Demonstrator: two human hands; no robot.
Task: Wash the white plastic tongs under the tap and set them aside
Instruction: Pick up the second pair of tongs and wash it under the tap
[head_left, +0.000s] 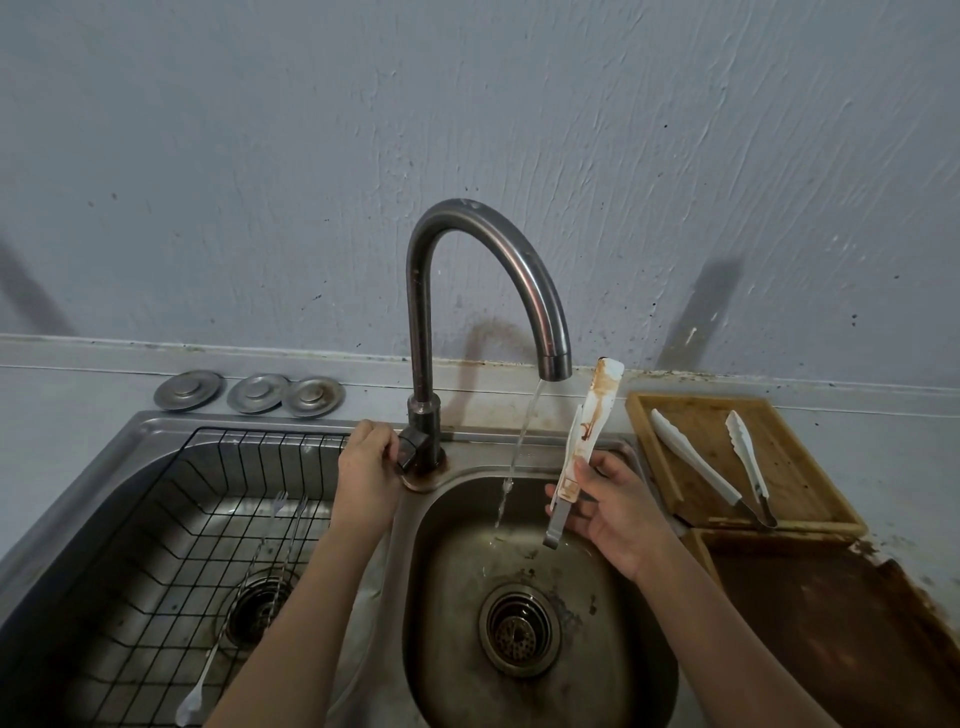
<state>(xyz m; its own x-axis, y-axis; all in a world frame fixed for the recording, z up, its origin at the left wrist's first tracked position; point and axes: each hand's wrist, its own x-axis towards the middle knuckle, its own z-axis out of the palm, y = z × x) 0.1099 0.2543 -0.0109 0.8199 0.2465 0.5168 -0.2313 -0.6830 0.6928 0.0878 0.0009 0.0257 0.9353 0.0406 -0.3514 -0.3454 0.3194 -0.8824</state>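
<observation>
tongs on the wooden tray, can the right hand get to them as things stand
Probably not yet: the right hand is already shut on the stained tongs. The path to the tongs on the wooden tray looks clear, though.

Counter (78, 395) carries three strainer lids (249, 392), wooden tray (675, 467).

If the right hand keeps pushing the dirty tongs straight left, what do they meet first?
Most likely the water stream falling from the tap. The tongs in the right hand sit just right of it, though depth is unclear.
</observation>
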